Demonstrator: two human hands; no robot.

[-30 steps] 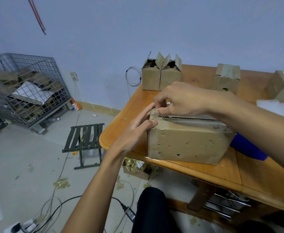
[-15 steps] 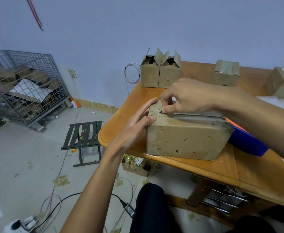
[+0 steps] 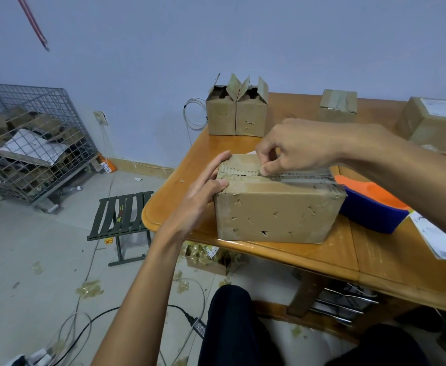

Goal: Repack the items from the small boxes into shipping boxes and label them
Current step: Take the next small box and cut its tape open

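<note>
The box (image 3: pixel 274 215) sits on the desk (image 3: pixel 375 262) near its left corner. The left hand (image 3: pixel 203 196) lies against the box's left end, fingers straight and pressed to the cardboard. The right hand (image 3: pixel 301 146) is over the top seam, fingertips pinching the tape (image 3: pixel 303 178) there.

A nicked brown cardboard box (image 3: pixel 274 210) was set upright near the front edge of the wooden table (image 3: pixel 322 262), with tape (image 3: pixel 306 178) along its top seam.

both forearms (image 3: pixel 148 281) are bare from wrist to elbow, and the trousers (image 3: pixel 232 328) are plain black.
</note>
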